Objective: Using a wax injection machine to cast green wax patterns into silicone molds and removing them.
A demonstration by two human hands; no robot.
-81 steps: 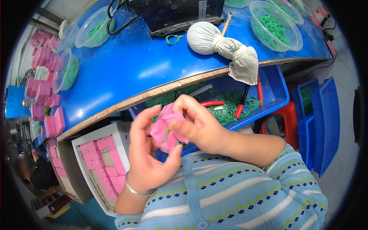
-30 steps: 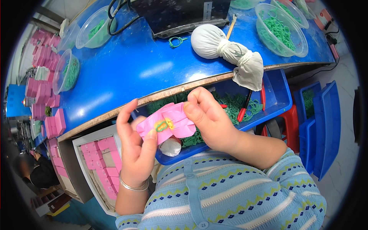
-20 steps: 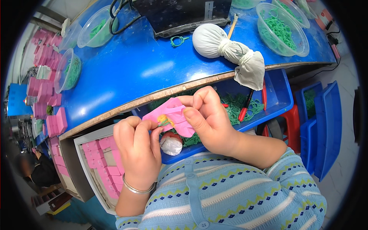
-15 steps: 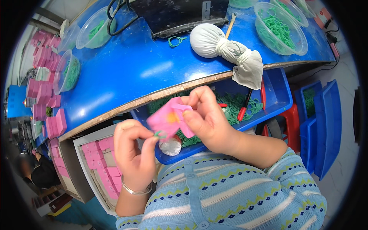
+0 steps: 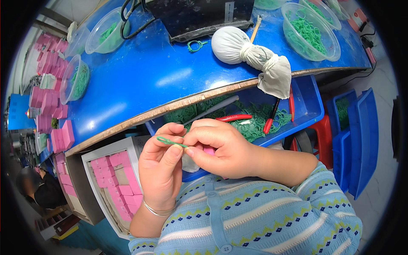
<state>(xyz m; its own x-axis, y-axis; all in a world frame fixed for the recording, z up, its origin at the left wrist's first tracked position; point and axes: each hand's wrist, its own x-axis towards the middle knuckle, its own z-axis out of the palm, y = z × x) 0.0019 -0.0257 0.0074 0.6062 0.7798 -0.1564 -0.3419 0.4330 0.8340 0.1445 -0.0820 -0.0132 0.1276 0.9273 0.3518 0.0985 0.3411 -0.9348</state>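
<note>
Over the near side of the blue tray point(image 5: 316, 114), my two hands meet at a thin looped green wax piece point(image 5: 170, 141). My left hand point(image 5: 159, 170) is closed, pinching it between thumb and fingers. My right hand point(image 5: 225, 148) has its thumb and forefinger at the piece's right end. Part of a pink rubber mould point(image 5: 209, 150) shows within the right hand, and most of it is hidden by the fingers. In the tray behind lie many green wax pieces point(image 5: 255, 131), red-handled tools point(image 5: 233, 117) and a grey rod point(image 5: 216, 108).
A white cloth pouch point(image 5: 229, 44) lies at the blue table's point(image 5: 140, 76) edge. Clear bowls point(image 5: 335, 53) of green pieces stand right and left. A black machine point(image 5: 199, 19) is at the back. Left, a white drawer point(image 5: 91, 170) holds pink moulds. Blue bins point(image 5: 365, 140) stand at right.
My hands have come together. The pink mould, held up between them before, is now mostly covered by my right hand. The green piece has moved up and shows clear of the mould.
</note>
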